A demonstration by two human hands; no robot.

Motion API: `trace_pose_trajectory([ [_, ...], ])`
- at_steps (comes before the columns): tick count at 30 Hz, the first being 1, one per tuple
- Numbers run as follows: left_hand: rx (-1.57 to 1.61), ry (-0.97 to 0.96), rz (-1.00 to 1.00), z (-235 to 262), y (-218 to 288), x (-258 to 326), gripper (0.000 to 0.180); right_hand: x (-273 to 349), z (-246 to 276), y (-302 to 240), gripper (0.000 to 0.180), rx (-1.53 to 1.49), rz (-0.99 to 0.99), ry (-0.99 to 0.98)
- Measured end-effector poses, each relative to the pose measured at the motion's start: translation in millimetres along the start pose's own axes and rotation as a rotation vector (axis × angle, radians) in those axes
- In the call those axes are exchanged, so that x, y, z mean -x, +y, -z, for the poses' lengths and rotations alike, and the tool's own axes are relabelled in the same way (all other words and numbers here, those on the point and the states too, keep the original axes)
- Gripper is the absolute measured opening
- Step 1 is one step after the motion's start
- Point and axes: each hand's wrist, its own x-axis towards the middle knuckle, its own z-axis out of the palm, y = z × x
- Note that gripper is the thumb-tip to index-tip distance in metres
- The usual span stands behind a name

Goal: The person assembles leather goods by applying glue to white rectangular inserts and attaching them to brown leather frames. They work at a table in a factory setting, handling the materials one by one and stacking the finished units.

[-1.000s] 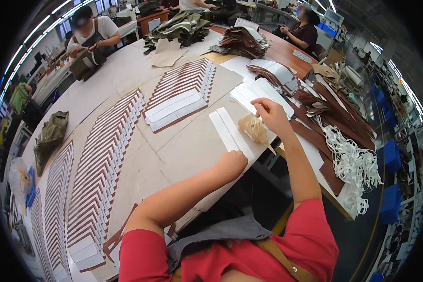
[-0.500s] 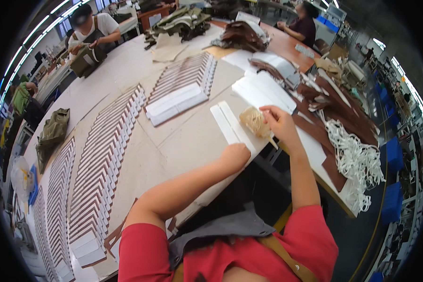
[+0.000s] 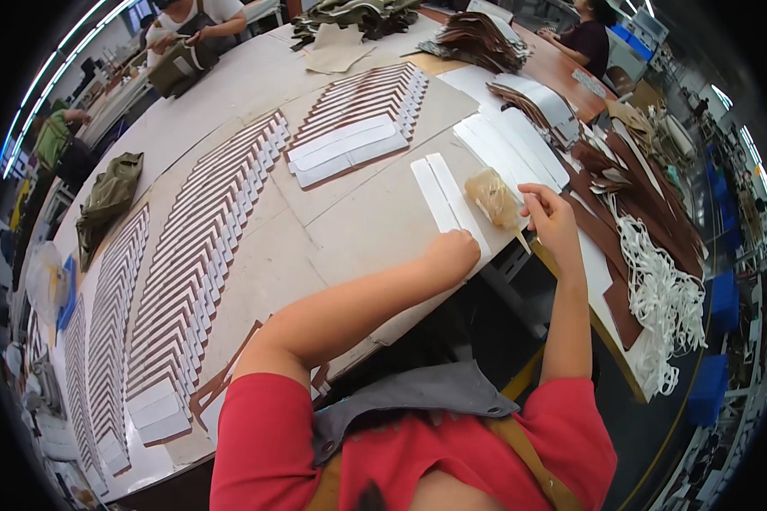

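Note:
My left hand (image 3: 453,255) is curled into a fist at the near end of a long white panel (image 3: 441,198), which has a lengthwise line down its middle. What its fingers grip, if anything, is hidden. My right hand (image 3: 552,220) is raised beside a yellowish, crusted, translucent lump (image 3: 492,198) that looks like a small tub coated in dried glue. Thumb and fingers of that hand are drawn together, and anything between them is too small to name. A thin pale stick (image 3: 522,242) juts from the lump's near side.
Overlapping rows of brown-edged white panels (image 3: 204,230) cover the table's left and middle. White sheets (image 3: 511,149), brown strips (image 3: 601,247) and tangled white cord (image 3: 656,289) lie to the right. Olive cloth (image 3: 106,204) sits far left. Other people (image 3: 187,43) work beyond the table.
The view has shifted, so the table appears lower and farther right. My right hand stays beside the yellowish lump, with its fingers drawn in slightly. My left hand remains on the white panel's near end.

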Motion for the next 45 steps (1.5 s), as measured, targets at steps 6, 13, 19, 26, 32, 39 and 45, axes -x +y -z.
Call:
trace_pose_trajectory([
  [6, -0.042, 0.13, 0.042, -18, -6, 4, 0.014, 4, -2, -4, 0.02, -0.012, 0.021, -0.01],
  [13, 0.517, 0.665, 0.384, 88, -54, 73, 0.013, 18, -46, -3, 0.02, -0.225, 0.025, -0.025],
  [19, 0.799, 0.794, 0.535, 155, -57, 161, 0.009, 16, -135, -23, 0.046, -0.62, -0.057, -0.098],
  [26, 1.054, 0.885, 0.507, 152, -27, 244, 0.015, 19, -195, -66, 0.045, -1.05, -0.177, -0.258],
  [32, 0.953, 1.065, 0.546, 138, -21, 291, 0.012, 31, -215, -88, 0.034, -1.052, -0.186, -0.344],
  [39, 0.925, 1.38, 0.669, 116, -20, 342, 0.007, 51, -229, -114, 0.019, -0.95, -0.011, -0.364],
  [45, 0.862, 1.468, 0.802, 106, 4, 377, 0.005, 74, -240, -124, 0.006, -0.952, -0.033, -0.476],
])
